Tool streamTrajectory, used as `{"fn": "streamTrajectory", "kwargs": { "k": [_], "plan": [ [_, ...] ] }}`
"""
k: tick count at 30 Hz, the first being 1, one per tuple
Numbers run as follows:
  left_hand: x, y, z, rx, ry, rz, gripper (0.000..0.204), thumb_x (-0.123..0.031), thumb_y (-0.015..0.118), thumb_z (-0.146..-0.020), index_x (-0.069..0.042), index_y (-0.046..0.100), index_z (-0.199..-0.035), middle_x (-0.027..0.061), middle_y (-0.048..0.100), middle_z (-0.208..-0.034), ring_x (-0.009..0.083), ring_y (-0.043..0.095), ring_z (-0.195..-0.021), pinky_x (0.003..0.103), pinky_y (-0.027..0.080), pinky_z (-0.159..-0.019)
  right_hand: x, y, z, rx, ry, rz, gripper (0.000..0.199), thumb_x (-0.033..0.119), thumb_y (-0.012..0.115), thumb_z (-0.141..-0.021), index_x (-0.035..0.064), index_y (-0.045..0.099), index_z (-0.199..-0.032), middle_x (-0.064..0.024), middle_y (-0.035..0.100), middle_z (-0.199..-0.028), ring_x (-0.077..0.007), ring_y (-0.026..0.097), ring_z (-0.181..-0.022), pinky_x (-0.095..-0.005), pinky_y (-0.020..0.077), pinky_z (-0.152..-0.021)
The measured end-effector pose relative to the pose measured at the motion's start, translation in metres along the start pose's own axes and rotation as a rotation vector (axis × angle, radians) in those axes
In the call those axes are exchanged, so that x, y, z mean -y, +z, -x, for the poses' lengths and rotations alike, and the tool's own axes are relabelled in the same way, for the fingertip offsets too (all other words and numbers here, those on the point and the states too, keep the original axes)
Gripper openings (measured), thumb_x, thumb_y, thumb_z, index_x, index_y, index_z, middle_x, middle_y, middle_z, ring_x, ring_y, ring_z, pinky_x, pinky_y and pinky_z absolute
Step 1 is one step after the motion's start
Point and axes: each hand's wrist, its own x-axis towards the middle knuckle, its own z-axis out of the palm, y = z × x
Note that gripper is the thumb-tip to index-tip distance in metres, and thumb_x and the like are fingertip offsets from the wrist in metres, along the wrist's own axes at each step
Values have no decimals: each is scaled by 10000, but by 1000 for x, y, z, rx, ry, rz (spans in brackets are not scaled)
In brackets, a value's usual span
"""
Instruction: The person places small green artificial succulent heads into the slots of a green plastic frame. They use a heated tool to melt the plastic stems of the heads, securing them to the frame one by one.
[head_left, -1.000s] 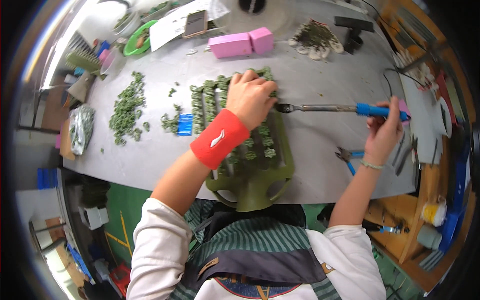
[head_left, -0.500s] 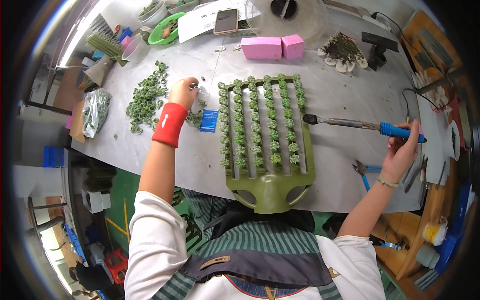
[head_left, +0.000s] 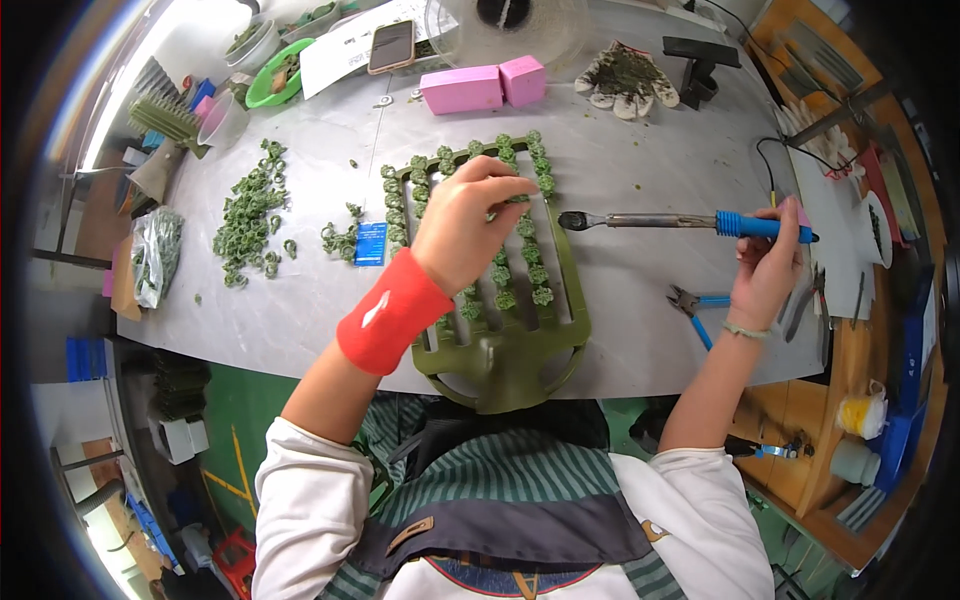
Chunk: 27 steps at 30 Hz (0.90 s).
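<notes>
My left hand [head_left: 470, 222], with a red wristband, reaches over the olive-green slotted frame [head_left: 497, 368]. Its thumb and fingers are pinched together above the right-hand rows; a bit of green shows at the fingertips, but I cannot tell whether it is held. Rows of small green rosettes [head_left: 541, 272] line the frame's bars, partly hidden by this hand. To the right, my right hand [head_left: 768, 262] is closed on the blue handle of a soldering iron [head_left: 655, 220]. The iron's dark, broad tip points left, beside the frame's right edge.
Loose green rosettes [head_left: 245, 220] are heaped at left, with a smaller cluster [head_left: 340, 238] by a blue card [head_left: 370, 245]. Pink blocks [head_left: 460, 90], a phone [head_left: 391, 47] and a soiled glove [head_left: 625, 82] lie at the back. Blue-handled pliers [head_left: 690, 303] rest near the right forearm.
My left hand has moved right, from beside the loose rosettes to over the frame. My right hand still holds the soldering iron beside the frame. The whole view has shifted slightly.
</notes>
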Motion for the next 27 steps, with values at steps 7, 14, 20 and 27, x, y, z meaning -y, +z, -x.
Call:
{"fn": "streamTrajectory", "kwargs": {
  "k": [7, 14, 20, 27],
  "plan": [
    [8, 35, -12, -7, 77, -275, 209, -87, 708, -788, -95, 695, -997, 67, 649, -831, 255, 592, -844, 364, 482, -794, -15, -4, -5, 28, 36, -41, 358, 348, 680, -871, 30, 612, -721, -63, 617, -632, -114, 545, -433, -223, 402, -401],
    [14, 50, -17, -35, 49, -397, 210, -141, 752, -744, -149, 701, -948, -28, 677, -817, 184, 567, -920, 338, 346, -921, -29, 2, -2, 27, 79, -66, 364, 348, 671, -874, 28, 606, -714, -58, 606, -619, -125, 561, -446, -251, 417, -409],
    [15, 47, -15, -34, 46, -428, 196, -177, 757, -737, -159, 705, -925, 23, 672, -871, 203, 570, -945, 362, 355, -919, -20, -4, -2, 40, 39, -18, 363, 337, 663, -882, 29, 610, -697, -53, 602, -602, -118, 550, -428, -238, 411, -393],
    [16, 33, -23, -10, 143, -275, 233, -206, 758, -750, -129, 696, -961, 67, 682, -891, 251, 572, -966, 384, 415, -880, -2, -18, -6, -37, 13, 31, 377, 375, 650, -885, 44, 619, -707, -34, 600, -627, -79, 504, -426, -186, 388, -410]
  ]
}}
